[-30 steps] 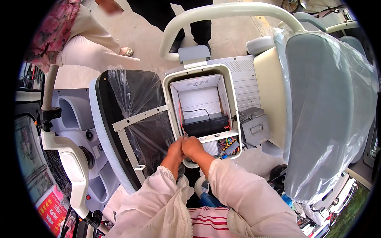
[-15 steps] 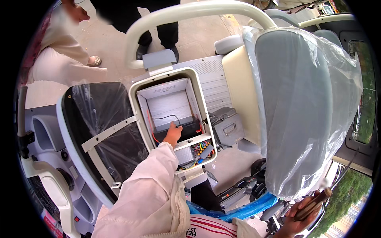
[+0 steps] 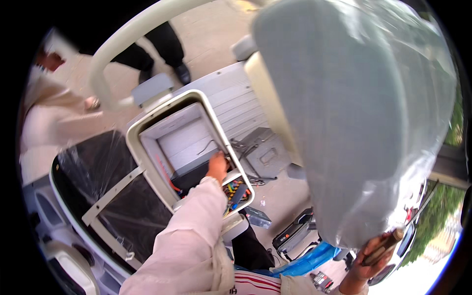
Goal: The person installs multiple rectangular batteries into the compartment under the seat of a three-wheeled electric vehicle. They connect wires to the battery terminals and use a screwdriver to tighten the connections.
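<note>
My left hand (image 3: 218, 166) reaches into an open, cream-rimmed storage box (image 3: 132, 140). Its curled fingers are at the right end of a black, block-shaped unit (image 3: 192, 176); what they pinch is hidden. A thin dark wire (image 3: 205, 146) rises beside the hand, and a red wire shows at the unit's left end. Inside the storage box stands an open white carton (image 3: 184, 135) around the unit. Lower right, my right hand (image 3: 377, 253) is closed round a tool with a brown wooden handle (image 3: 388, 245); its working end cannot be made out.
Colourful wiring (image 3: 236, 194) fills a small compartment by my left wrist. A plastic-wrapped grey seat (image 3: 344, 108) stands at right, a grey metal case (image 3: 265, 152) before it. The black lid (image 3: 115, 196) lies open at left. A person's dark-trousered legs (image 3: 164, 44) stand beyond.
The view has tilted and shifted. My left hand has moved from the middle of the black unit to its right end. My right hand still grips the wooden-handled tool.
</note>
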Action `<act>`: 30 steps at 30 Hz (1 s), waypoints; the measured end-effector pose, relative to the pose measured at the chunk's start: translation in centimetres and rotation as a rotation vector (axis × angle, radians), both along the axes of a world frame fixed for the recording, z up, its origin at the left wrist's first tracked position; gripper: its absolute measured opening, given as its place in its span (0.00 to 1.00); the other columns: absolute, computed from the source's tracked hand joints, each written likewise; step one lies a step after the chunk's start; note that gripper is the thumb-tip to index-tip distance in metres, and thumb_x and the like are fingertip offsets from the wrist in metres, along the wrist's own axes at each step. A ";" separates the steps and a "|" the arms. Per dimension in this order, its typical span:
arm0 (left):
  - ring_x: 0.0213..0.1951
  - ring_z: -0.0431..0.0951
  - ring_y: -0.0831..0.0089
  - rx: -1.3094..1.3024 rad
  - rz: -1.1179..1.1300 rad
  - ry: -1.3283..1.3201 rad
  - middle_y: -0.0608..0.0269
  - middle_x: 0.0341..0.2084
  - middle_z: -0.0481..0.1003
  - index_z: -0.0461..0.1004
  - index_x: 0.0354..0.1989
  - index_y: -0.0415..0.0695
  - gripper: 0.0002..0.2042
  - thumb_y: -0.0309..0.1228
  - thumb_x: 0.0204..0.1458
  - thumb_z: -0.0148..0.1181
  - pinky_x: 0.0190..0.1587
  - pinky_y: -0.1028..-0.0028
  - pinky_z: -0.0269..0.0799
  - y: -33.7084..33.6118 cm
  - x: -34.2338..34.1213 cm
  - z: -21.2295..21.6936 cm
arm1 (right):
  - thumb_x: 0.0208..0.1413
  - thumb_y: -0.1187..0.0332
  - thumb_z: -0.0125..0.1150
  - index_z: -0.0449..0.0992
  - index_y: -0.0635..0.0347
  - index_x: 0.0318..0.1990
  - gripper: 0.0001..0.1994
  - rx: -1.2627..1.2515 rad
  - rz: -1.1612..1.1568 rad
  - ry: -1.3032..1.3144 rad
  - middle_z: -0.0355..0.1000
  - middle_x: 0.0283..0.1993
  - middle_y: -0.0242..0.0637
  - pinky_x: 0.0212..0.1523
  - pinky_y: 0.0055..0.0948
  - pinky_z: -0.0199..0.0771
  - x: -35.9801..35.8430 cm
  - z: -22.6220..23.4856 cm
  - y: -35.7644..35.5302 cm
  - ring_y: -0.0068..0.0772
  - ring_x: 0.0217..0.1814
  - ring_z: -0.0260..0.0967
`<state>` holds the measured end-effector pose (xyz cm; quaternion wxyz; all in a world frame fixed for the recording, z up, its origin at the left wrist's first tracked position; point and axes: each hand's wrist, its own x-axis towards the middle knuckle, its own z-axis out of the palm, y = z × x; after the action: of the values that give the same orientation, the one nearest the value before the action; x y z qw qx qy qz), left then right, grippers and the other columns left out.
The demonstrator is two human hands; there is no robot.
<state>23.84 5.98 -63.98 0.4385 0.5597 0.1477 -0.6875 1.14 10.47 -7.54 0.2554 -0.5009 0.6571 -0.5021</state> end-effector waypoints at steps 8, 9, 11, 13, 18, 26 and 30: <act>0.56 0.69 0.65 0.090 -0.315 -0.129 0.55 0.55 0.70 0.65 0.62 0.45 0.23 0.46 0.63 0.50 0.63 0.59 0.60 1.8 3.8 7.1 | 0.60 0.43 0.56 0.63 0.70 0.53 0.33 -0.032 0.110 -0.526 0.68 0.20 0.45 0.08 0.21 0.59 -4.1 1.2 -0.2 0.24 0.09 0.57; 0.58 0.68 0.64 0.027 -0.348 -0.158 0.55 0.57 0.69 0.64 0.64 0.45 0.25 0.46 0.63 0.51 0.64 0.61 0.60 2.6 5.9 9.1 | 0.61 0.45 0.54 0.63 0.70 0.54 0.32 -0.088 0.155 -0.670 0.68 0.20 0.45 0.08 0.21 0.60 -5.2 0.9 -0.4 0.24 0.09 0.57; 0.57 0.69 0.65 -0.090 -0.246 -0.185 0.55 0.56 0.70 0.65 0.63 0.42 0.25 0.45 0.63 0.51 0.63 0.63 0.62 5.3 7.8 13.0 | 0.63 0.45 0.49 0.62 0.68 0.60 0.32 -0.180 0.078 -0.759 0.68 0.28 0.41 0.10 0.21 0.63 -9.4 -0.4 -2.0 0.24 0.14 0.61; 0.56 0.70 0.65 -0.151 -0.193 -0.225 0.53 0.55 0.71 0.66 0.61 0.38 0.26 0.45 0.63 0.52 0.62 0.65 0.64 8.3 9.1 18.8 | 0.66 0.52 0.46 0.63 0.65 0.60 0.26 -0.025 -0.137 -0.610 0.67 0.36 0.35 0.17 0.18 0.63 -14.6 -4.1 -5.1 0.21 0.27 0.64; 0.50 0.74 0.66 -0.102 -0.154 -0.429 0.54 0.51 0.73 0.67 0.60 0.39 0.27 0.50 0.63 0.52 0.57 0.62 0.68 20.2 8.6 29.1 | 0.62 0.66 0.52 0.65 0.72 0.49 0.16 0.430 -0.320 0.318 0.69 0.40 0.51 0.45 0.43 0.72 -27.8 -26.0 -12.6 0.50 0.40 0.70; 0.33 0.76 0.71 0.049 -0.127 -0.804 0.64 0.32 0.77 0.74 0.49 0.45 0.18 0.47 0.61 0.58 0.35 0.69 0.73 30.1 3.8 37.0 | 0.57 0.59 0.60 0.62 0.71 0.59 0.29 0.741 -0.251 0.476 0.61 0.57 0.65 0.60 0.45 0.65 -24.5 -28.9 -20.5 0.62 0.61 0.59; 0.37 0.77 0.73 -0.104 -0.383 -0.753 0.63 0.35 0.78 0.75 0.48 0.41 0.15 0.40 0.65 0.53 0.43 0.72 0.75 30.6 1.8 38.0 | 0.57 0.60 0.61 0.67 0.68 0.58 0.26 0.501 -0.284 0.421 0.64 0.56 0.60 0.58 0.43 0.68 -28.9 -27.6 -12.3 0.56 0.57 0.65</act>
<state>25.67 36.61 -25.97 0.3537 0.7662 -0.1643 -0.5107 -27.74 -1.87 -35.12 0.1569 -0.4189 0.8611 -0.2418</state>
